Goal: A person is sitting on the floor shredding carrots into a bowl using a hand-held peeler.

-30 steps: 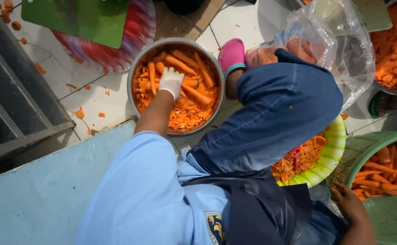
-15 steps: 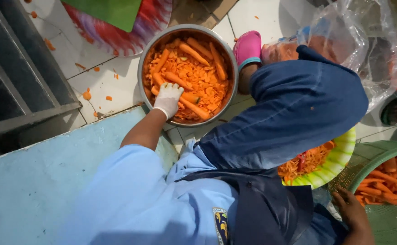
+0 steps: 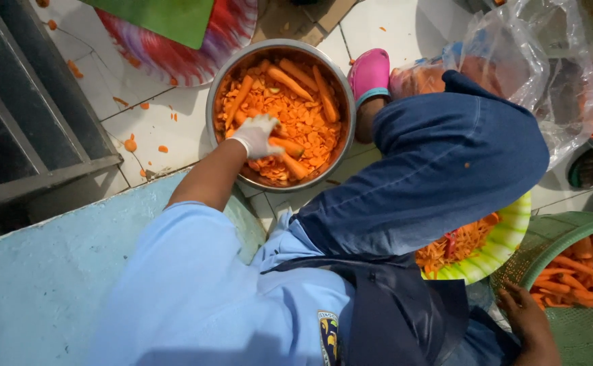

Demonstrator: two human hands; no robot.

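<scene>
A gloved left hand reached into a steel bowl of carrots on the tiled floor.

The white-gloved hand lay on whole peeled carrots at the bowl's near side, fingers curled down as if to pick one out; whether the grip had clamped on a carrot could not be told. More whole carrots lay on the sliced pieces toward the far rim, within easy reach. The bare right hand rested on the near rim of a green basket of carrots at the right, fingers apart, holding nothing. A raised knee in blue jeans stood between bowl and basket, narrowing the way across. A green-rimmed plate of shreds sat under the thigh. A clear plastic bag crowded the far right; open tiles lay left of the bowl.
</scene>
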